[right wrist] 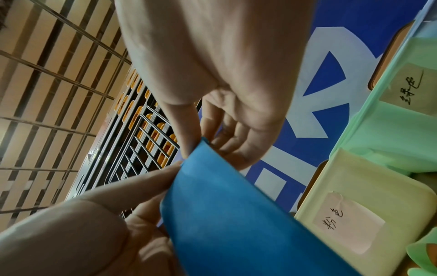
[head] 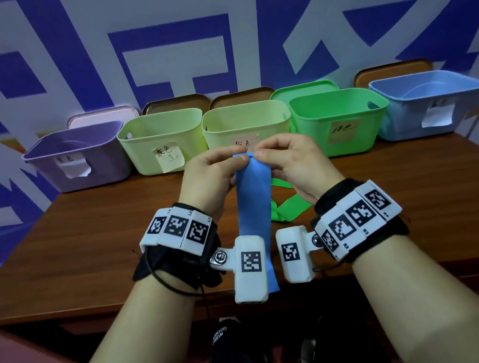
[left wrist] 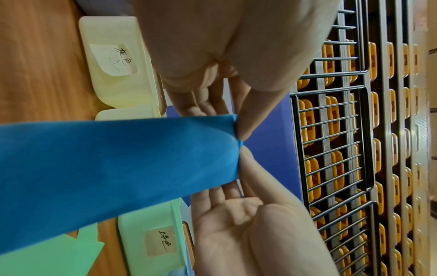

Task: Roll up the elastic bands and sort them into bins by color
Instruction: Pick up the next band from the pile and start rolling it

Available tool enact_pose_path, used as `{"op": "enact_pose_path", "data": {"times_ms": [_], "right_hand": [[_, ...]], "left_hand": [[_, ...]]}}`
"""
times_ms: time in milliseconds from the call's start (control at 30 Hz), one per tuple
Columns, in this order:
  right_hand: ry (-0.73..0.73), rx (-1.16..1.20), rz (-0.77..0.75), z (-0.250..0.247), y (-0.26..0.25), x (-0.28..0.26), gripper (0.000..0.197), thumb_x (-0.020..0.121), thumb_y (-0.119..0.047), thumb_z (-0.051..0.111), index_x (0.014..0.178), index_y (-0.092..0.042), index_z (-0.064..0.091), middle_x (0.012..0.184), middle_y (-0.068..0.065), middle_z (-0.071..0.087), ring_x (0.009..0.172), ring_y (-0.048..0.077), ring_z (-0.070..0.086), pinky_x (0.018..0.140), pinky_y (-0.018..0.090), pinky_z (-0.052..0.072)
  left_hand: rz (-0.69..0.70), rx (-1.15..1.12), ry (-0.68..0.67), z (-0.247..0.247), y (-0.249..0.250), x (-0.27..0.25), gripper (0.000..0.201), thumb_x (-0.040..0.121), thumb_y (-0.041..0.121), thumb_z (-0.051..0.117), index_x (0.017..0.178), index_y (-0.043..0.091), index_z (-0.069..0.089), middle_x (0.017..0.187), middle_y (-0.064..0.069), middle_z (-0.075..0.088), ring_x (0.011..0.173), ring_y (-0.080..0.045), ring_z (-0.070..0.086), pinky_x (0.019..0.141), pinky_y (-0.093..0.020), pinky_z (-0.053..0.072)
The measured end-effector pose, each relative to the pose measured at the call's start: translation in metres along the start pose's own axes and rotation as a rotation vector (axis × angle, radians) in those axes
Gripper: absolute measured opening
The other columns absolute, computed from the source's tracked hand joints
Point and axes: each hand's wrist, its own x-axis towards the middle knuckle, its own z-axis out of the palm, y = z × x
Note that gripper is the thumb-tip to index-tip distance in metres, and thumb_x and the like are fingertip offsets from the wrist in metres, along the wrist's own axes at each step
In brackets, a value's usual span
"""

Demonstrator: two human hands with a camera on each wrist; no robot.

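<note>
Both hands are holding a wide, flat blue elastic band (head: 253, 206) up above the brown wooden tabletop (head: 88, 236), in front of a row of 5 plastic bins. The left hand (head: 210, 178) and the right hand (head: 293, 165) are each pinching the band's top edge between thumb and forefinger, fingers narrow and closed on the rubber, while the rest of the band is hanging straight down between the wrists toward the tabletop's near edge. In the left wrist view the fingertips (left wrist: 243, 130) are gripping only the very end of the strip, so the first turn of the roll appears to be just starting.

A loose green elastic band (head: 287, 208) is lying crumpled on the tabletop just behind the blue one, not yet rolled.

The likely destination is the light blue bin (head: 431, 103) at the far right, beside the bright green bin (head: 339, 120); the lilac bin (head: 78, 158) and 2 pale yellow-green bins (head: 163, 139) are sitting to the left.

The main risk, as I judge it, is the thin pinch slipping: the rubber is springy, and a first turn started loose or crooked would be telescoping sideways or springing open. The hanging tail could also be catching on the wrist cameras or dragging the green band along.
</note>
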Motion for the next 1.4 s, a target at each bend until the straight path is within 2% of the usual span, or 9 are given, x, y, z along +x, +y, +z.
{"op": "enact_pose_path", "data": {"times_ms": [133,267,400,533,633,833,933,1033,1400], "right_hand": [[0.016,0.057,0.009,-0.003,-0.001,-0.002,0.02,0.087,0.007,0.057,0.074,-0.007,0.062,0.077,0.01,0.06,0.074,0.019,0.057,0.069,0.027,0.048],[0.011,0.082,0.016,-0.003,-0.001,-0.006,0.019,0.086,0.009,0.057,0.075,-0.006,0.061,0.077,0.009,0.06,0.071,0.017,0.058,0.067,0.023,0.05],[0.001,0.14,0.038,-0.003,-0.001,-0.009,0.022,0.085,0.013,0.054,0.074,-0.005,0.06,0.074,0.011,0.059,0.065,0.015,0.059,0.061,0.018,0.051],[-0.007,0.169,0.046,-0.003,0.001,-0.009,0.022,0.085,0.015,0.053,0.077,-0.005,0.06,0.077,0.011,0.06,0.066,0.015,0.061,0.059,0.018,0.052],[-0.036,0.105,0.068,-0.002,0.003,-0.01,0.012,0.089,0.002,0.058,0.085,-0.009,0.063,0.081,0.008,0.063,0.066,0.011,0.063,0.058,0.018,0.051],[0.035,0.059,0.045,0.0,0.009,-0.011,0.016,0.087,0.005,0.059,0.076,-0.005,0.063,0.073,0.01,0.06,0.065,0.014,0.058,0.059,0.019,0.049],[0.059,0.094,0.038,-0.001,0.01,-0.01,0.017,0.085,0.009,0.059,0.074,-0.004,0.063,0.073,0.011,0.06,0.067,0.016,0.059,0.064,0.021,0.051],[0.07,0.101,0.037,0.0,0.012,-0.01,0.018,0.083,0.011,0.06,0.073,-0.004,0.063,0.074,0.012,0.059,0.073,0.021,0.058,0.069,0.027,0.05],[0.068,0.104,0.051,0.002,0.013,-0.009,0.018,0.083,0.011,0.06,0.077,-0.006,0.063,0.074,0.01,0.06,0.067,0.017,0.059,0.062,0.021,0.051]], "left_hand": [[-0.01,0.008,-0.048,0.002,-0.002,-0.003,0.014,0.085,-0.004,0.061,0.085,0.009,0.065,0.071,-0.006,0.062,0.051,-0.009,0.057,0.047,-0.017,0.044],[-0.006,0.032,-0.025,0.002,-0.004,-0.005,0.007,0.087,0.0,0.062,0.085,0.005,0.067,0.052,0.003,0.061,0.043,-0.006,0.051,0.046,-0.017,0.043],[-0.025,0.017,-0.007,0.001,-0.006,-0.006,0.012,0.084,-0.001,0.063,0.083,0.01,0.069,0.069,-0.006,0.067,0.054,-0.011,0.059,0.049,-0.018,0.046],[-0.033,0.008,0.002,0.001,-0.006,-0.007,0.019,0.084,-0.007,0.061,0.082,0.01,0.069,0.066,-0.004,0.066,0.053,-0.01,0.059,0.047,-0.016,0.044],[-0.026,0.014,0.004,-0.001,-0.007,-0.007,0.02,0.084,-0.008,0.06,0.083,0.01,0.069,0.066,-0.003,0.068,0.055,-0.009,0.061,0.048,-0.016,0.045],[-0.033,0.031,-0.026,-0.001,-0.011,-0.008,0.018,0.084,-0.006,0.061,0.089,0.01,0.067,0.079,-0.008,0.066,0.056,-0.009,0.062,0.051,-0.018,0.047],[-0.052,0.008,-0.018,0.0,-0.013,-0.009,0.009,0.086,0.003,0.063,0.083,0.01,0.066,0.064,-0.002,0.063,0.046,-0.007,0.054,0.047,-0.019,0.043],[-0.044,-0.015,-0.007,0.0,-0.015,-0.01,0.013,0.089,0.003,0.06,0.077,0.006,0.063,0.051,0.004,0.061,0.04,-0.005,0.052,0.043,-0.017,0.042],[-0.035,0.022,0.054,-0.003,-0.017,-0.006,0.014,0.085,-0.001,0.064,0.077,0.01,0.066,0.064,-0.004,0.064,0.051,-0.009,0.057,0.05,-0.019,0.046]]}}
